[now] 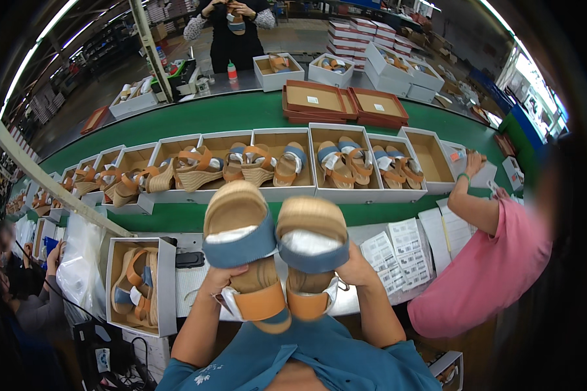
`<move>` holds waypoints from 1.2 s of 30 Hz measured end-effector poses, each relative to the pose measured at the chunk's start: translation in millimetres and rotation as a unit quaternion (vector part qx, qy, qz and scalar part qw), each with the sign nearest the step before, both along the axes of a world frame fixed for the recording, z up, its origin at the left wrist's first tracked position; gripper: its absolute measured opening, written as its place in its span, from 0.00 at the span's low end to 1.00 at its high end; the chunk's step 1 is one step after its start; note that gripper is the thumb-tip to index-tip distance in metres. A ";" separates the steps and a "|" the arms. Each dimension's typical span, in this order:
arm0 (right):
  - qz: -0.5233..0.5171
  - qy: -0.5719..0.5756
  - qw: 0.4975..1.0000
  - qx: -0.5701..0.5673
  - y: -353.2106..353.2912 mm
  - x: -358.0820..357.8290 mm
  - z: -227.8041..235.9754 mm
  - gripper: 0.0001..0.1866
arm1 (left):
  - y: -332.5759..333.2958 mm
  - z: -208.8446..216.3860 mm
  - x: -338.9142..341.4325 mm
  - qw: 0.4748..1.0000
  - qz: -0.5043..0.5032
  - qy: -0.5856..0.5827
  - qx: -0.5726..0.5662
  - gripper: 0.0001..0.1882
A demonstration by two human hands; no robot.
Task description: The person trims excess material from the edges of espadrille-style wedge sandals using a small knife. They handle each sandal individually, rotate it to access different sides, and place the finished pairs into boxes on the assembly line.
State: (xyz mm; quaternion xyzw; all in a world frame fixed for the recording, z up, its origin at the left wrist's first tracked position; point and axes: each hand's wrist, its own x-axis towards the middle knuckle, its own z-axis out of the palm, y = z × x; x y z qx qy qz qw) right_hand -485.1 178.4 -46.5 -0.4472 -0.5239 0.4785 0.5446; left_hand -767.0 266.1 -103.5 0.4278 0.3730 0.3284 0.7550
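Note:
My left hand (pixel 220 279) is closed around the side of a wedge sandal (pixel 240 249) with a blue toe strap and an orange ankle strap. The matching sandal (pixel 312 253) is gripped by my right hand (pixel 361 266). Both sandals are held up side by side, close together, with white paper stuffed under the blue straps. Parts of my fingers are hidden behind the soles. Beside my left forearm, an open white shoe box (pixel 167 287) holds another pair of such sandals.
Open shoe boxes with sandals (pixel 261 189) line a green conveyor (pixel 235 117) ahead. Brown lids (pixel 316 98) are stacked beyond them. Label sheets (pixel 401 254) lie right of my hands. A co-worker in pink (pixel 482 267) reaches over the right end; another person (pixel 236 45) stands across.

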 end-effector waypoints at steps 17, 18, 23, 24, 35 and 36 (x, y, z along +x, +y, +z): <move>-0.121 -0.221 0.949 0.189 -4.7 13.7 -0.1 0.33 | 14.7 14.7 -7.4 0.931 0.029 -0.051 0.360 0.48; -0.119 -0.199 0.956 0.179 -5.0 11.2 -4.6 0.33 | 13.6 14.9 -6.7 0.933 0.023 -0.062 0.355 0.47; -0.095 -0.125 0.974 0.163 -4.8 3.8 -19.0 0.33 | 12.5 -2.6 -8.1 0.933 0.016 -0.017 0.359 0.45; -0.096 -0.122 0.974 0.163 -3.6 1.0 -16.7 0.33 | 5.7 -4.7 -7.8 0.961 0.031 -0.029 0.272 0.43; -0.137 -0.191 0.968 0.092 -9.1 -1.5 -10.2 0.36 | 2.9 -25.8 -9.4 0.976 0.071 0.006 0.205 0.37; -0.147 -0.201 0.965 0.081 -9.6 -1.7 -11.1 0.36 | 3.9 -25.0 -8.6 0.976 0.073 0.005 0.205 0.35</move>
